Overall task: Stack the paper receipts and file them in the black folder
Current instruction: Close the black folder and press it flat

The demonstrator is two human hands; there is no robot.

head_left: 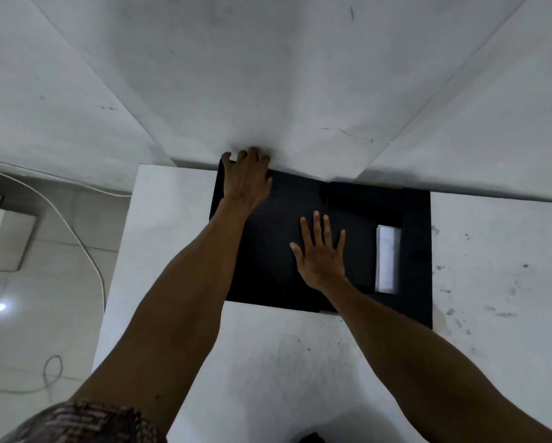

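The black folder (268, 266) lies flat on the white table (284, 362), its far edge against the wall. A stack of white paper receipts (387, 259) shows inside it near the right side, lying lengthwise, partly under the dark cover panel. My left hand (246, 180) is at the folder's far left corner, fingers curled over the far edge by the wall. My right hand (322, 254) lies flat on the cover with fingers spread, just left of the receipts and not touching them.
White paper sheeting (268, 75) covers the wall right behind the folder. The table's left edge drops to a tiled floor (44, 282) with a white cable (86, 247). Scuffed bare tabletop lies to the right of the folder and in front of it.
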